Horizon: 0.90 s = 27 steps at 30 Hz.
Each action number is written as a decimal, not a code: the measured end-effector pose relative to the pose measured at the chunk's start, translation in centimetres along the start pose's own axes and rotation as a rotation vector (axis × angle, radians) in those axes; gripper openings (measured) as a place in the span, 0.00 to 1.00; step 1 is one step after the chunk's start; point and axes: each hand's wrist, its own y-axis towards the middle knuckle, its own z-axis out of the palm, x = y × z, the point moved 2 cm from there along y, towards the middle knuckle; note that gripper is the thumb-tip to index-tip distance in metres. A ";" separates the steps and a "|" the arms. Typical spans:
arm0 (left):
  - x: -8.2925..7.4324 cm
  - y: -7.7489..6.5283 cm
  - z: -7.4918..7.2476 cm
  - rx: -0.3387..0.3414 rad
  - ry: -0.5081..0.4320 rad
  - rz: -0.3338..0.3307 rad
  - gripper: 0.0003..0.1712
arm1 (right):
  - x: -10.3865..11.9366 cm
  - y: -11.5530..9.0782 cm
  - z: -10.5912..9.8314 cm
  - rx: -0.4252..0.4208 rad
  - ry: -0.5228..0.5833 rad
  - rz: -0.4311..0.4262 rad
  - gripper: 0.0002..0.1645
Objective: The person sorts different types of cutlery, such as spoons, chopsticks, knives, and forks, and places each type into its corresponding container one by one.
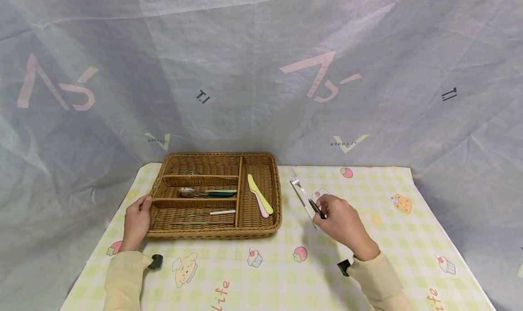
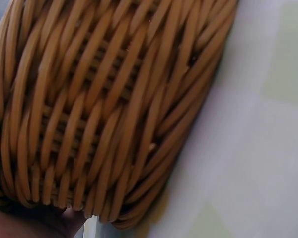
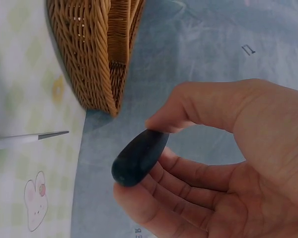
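Observation:
My right hand (image 1: 341,218) pinches the dark handle (image 3: 139,158) of a fork (image 1: 295,178) between thumb and fingers, its metal tines pointing away toward the back of the table. Below the fork a slim pale utensil (image 1: 303,204) lies on the cloth, its grey tip showing in the right wrist view. At the left end of a brown wicker cutlery basket (image 1: 212,233), my left hand (image 1: 136,220) grips the rim. In the left wrist view the woven wall (image 2: 104,99) hides most of that hand.
The basket's right compartment holds a yellow knife (image 1: 259,193) and a pink knife (image 1: 261,206). A spoon (image 1: 188,192) and a green-handled utensil (image 1: 220,194) lie in the middle left compartment, slim sticks (image 1: 222,212) in the front one. A grey curtain (image 1: 253,97) hangs behind the table.

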 end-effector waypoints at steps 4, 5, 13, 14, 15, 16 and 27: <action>0.1 0.0 0.0 0.000 -0.003 0.005 0.34 | 0.3 0.5 0.2 0.008 0.000 -0.014 0.07; 0.1 0.0 0.0 0.001 -0.003 0.005 0.34 | 0.4 0.6 0.2 0.008 0.000 -0.016 0.07; 0.0 0.0 0.0 0.004 -0.007 0.012 0.34 | 1.3 2.3 0.5 0.024 0.000 -0.038 0.07; 0.0 0.0 0.0 0.003 -0.006 0.012 0.34 | 1.5 2.5 0.6 0.029 -0.001 -0.043 0.07; 0.1 -0.1 0.0 0.003 -0.004 0.010 0.34 | 1.6 2.7 0.8 0.035 -0.001 -0.049 0.07; 0.1 -0.1 0.0 0.004 -0.005 0.008 0.34 | 1.8 3.0 0.9 0.043 -0.002 -0.056 0.07; 0.2 0.1 0.0 -0.002 -0.006 0.013 0.34 | 4.0 6.2 1.9 0.107 -0.021 -0.154 0.08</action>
